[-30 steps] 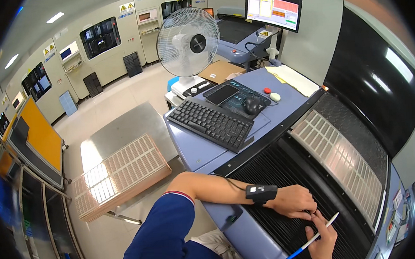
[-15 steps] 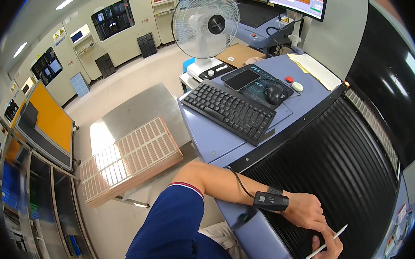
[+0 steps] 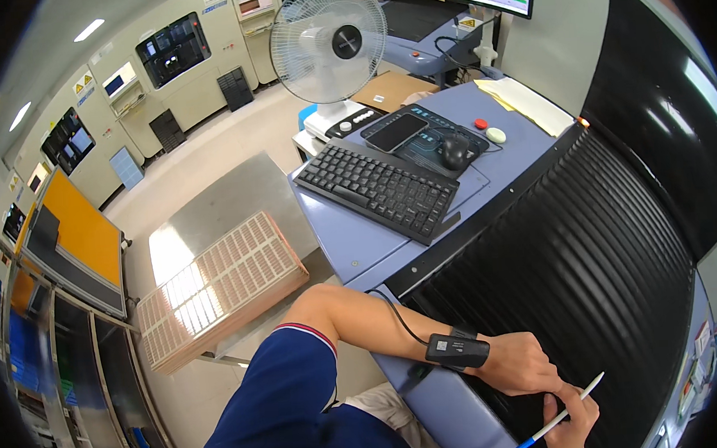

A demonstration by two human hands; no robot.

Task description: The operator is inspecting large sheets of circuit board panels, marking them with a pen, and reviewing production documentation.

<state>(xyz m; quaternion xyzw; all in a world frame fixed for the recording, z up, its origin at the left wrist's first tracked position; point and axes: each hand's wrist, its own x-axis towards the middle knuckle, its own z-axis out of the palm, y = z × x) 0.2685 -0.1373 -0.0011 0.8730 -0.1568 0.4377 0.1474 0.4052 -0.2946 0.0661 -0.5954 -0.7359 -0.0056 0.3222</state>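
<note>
Ribbed black cover point(image 3: 584, 280) spreads wider than a second ago, pale panel beyond it out of sight. Pen point(image 3: 549, 423) slants over it, gripped in right hand point(image 3: 572, 430); left hand point(image 3: 521, 363) touches right, grip unclear. Keyboard point(image 3: 377, 188) on blue desk point(image 3: 335, 242).

Left grip point(image 3: 516, 365) touching right grip point(image 3: 575, 432), white-and-blue pen point(image 3: 543, 430) in the right, black ribbed cover point(image 3: 579, 268) beneath
</note>
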